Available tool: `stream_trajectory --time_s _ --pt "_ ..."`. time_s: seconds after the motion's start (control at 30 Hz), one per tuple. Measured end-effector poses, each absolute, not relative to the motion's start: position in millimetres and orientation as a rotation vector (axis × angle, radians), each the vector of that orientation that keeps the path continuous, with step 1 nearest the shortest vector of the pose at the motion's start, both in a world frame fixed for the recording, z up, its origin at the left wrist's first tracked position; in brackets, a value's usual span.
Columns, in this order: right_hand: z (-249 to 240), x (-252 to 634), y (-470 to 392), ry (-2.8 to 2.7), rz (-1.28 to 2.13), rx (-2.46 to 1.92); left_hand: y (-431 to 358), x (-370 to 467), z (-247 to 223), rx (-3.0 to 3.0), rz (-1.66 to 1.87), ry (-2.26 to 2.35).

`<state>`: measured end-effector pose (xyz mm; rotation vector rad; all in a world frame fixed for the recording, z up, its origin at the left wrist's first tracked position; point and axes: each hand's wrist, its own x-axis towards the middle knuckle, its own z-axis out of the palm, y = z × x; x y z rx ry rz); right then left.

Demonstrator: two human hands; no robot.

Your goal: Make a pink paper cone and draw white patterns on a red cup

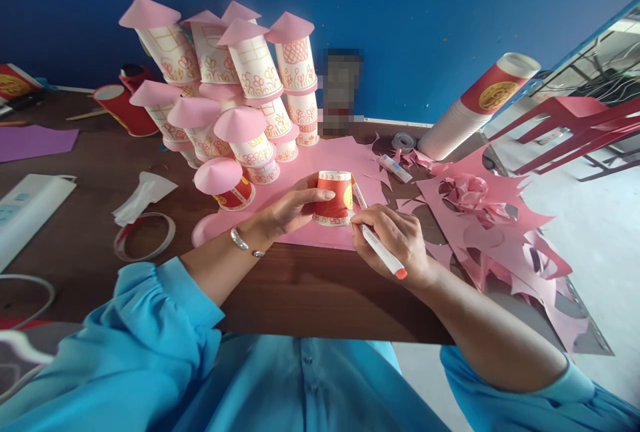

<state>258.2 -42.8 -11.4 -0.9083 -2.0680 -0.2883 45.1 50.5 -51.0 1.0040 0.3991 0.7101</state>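
Note:
My left hand [299,204] grips an upside-down red paper cup [331,195] with a gold emblem and drawn patterns along its white bands. In my right hand [395,239] is a white marker pen [383,252] with an orange-red end; its tip meets the cup's lower rim at the right side. Behind the cup, a second white marker [359,193] lies on the pink paper [330,159]. To the left stand several paper-cup towers [255,72] with pink cone roofs and drawn flowers. Nearest my left hand is a red cup with a pink cone [219,177].
A tall stack of paper cups [465,112] leans at the back right, near a tape roll [403,141] and a glue tube [396,168]. Pink paper scraps [495,219] cover the table's right side. At left lie a large tape ring [145,237] and a white power strip [30,212].

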Motion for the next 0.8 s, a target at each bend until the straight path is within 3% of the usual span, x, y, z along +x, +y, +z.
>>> stream_trajectory --time_s 0.8 --pt "-11.9 257.0 -45.4 -2.077 -0.324 -0.944 49.0 50.3 -42.4 0.964 0.741 0.358"
